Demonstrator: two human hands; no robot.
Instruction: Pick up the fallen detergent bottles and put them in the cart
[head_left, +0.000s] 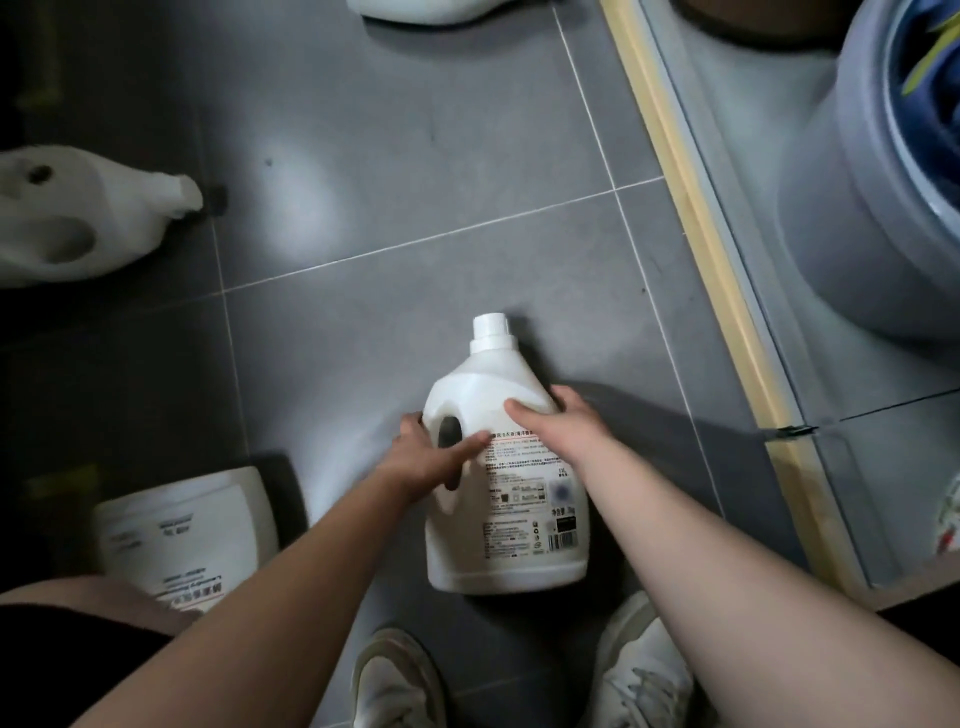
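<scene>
A white detergent bottle (511, 499) lies on its side on the grey tiled floor, cap pointing away from me, printed label up. My left hand (428, 454) grips it at the handle, thumb across the label and fingers round the handle side. My right hand (558, 423) grips the bottle's right shoulder, thumb on top. A second white bottle (78, 218) lies on its side at the left edge. A third one (187, 530) lies at lower left by my knee. Part of another white bottle (436, 10) shows at the top edge. No cart is in view.
A raised grey ledge with a yellow-taped edge (722, 291) runs diagonally on the right. A large pale blue tub (857, 208) holding dark cloth stands on it. My white sneakers (639, 675) are just below the bottle.
</scene>
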